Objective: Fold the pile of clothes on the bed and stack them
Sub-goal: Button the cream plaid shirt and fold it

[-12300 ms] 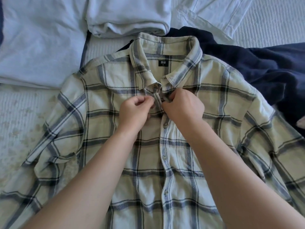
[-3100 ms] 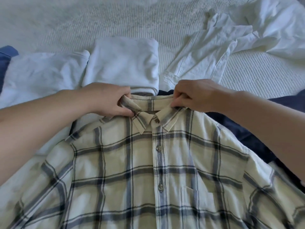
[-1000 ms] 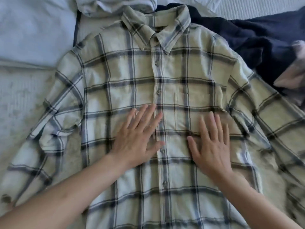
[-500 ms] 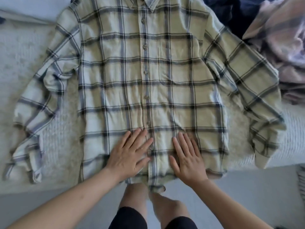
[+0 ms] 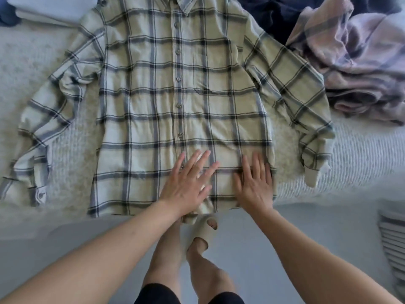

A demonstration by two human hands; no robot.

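A cream plaid button-up shirt [image 5: 153, 95] lies face up and buttoned on the white bed [image 5: 361, 154], collar at the far side, both sleeves spread out to the sides. My left hand [image 5: 188, 185] rests flat on the lower front of the shirt, just right of the button placket, fingers spread. My right hand [image 5: 254, 183] lies flat beside it, near the shirt's right hem corner. Neither hand holds cloth. The hem hangs over the bed's near edge.
A pinkish plaid garment [image 5: 359, 62] lies crumpled at the right, with a dark navy garment [image 5: 271, 16] behind it. Folded pale clothes [image 5: 48, 7] sit at the top left. My legs and a slipper [image 5: 203, 229] stand on the grey floor [image 5: 328, 249] below the bed edge.
Both hands have slid down the shirt front from chest to hem, then shifted right. The view tilted down, so the collar now sits at the top edge.
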